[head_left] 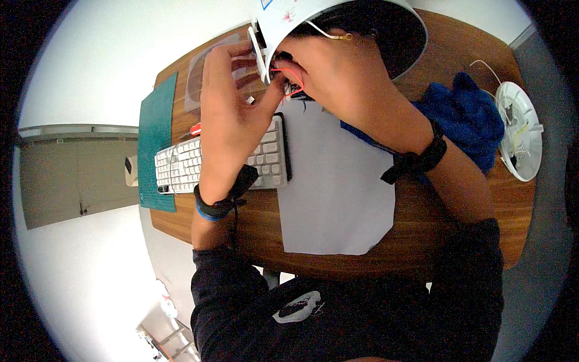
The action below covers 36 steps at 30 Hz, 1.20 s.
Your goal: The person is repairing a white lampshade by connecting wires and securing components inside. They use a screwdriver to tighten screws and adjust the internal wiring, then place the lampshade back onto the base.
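"Where's the white, flower-printed cylindrical shell (283, 30)?"
"Tipped over at the far side of the brown wooden table (253, 229), its dark opening showing."
"And the hands?"
"The left hand (232, 114) grasps its edge. The right hand (322, 63) is by a thin red wire (303, 87); its fingertips are hidden, so I can't tell whether it grips."
"Nearer?"
"A white sheet of paper (338, 199), beside a white keyboard (181, 163)."

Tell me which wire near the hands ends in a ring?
The white wire at the mouth of the white housing; the red wire shows no ring.
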Motion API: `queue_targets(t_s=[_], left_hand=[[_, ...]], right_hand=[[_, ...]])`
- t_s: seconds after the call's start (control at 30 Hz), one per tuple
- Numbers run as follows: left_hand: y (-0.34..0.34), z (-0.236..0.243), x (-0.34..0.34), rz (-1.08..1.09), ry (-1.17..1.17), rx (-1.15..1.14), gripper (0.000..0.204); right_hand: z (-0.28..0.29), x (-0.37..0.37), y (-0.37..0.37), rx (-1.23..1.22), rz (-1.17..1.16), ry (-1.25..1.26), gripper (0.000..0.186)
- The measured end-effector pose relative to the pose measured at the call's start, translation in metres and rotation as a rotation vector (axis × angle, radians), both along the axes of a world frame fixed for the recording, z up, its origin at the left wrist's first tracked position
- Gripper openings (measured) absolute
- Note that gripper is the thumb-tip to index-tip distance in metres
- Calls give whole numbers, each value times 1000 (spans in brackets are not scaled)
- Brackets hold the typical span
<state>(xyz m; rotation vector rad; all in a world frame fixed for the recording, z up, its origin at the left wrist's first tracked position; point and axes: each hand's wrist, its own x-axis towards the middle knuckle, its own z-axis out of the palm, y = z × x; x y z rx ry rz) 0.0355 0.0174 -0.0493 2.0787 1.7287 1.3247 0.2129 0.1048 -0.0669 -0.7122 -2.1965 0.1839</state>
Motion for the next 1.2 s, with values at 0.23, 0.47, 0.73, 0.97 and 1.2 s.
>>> queue_targets(t_s=[0.23, 0.47, 0.73, 0.97, 1.2], left_hand=[[4, 7, -14, -196, -218, -175, 83], [8, 14, -32, -305, -278, -271, 81], [6, 15, -32, -260, -189, -249, 71], [9, 10, -34, -263, -48, -187, 66], [9, 2, -29, -165, -306, -219, 56]], right_hand=[[1, 15, 8, -58, 153, 33, 22], [3, 23, 14, -174, 313, 21, 28], [6, 29, 14, -160, 375, 50, 28], [11, 32, 15, -236, 413, 19, 25], [14, 34, 13, -161, 424, 21, 27]])
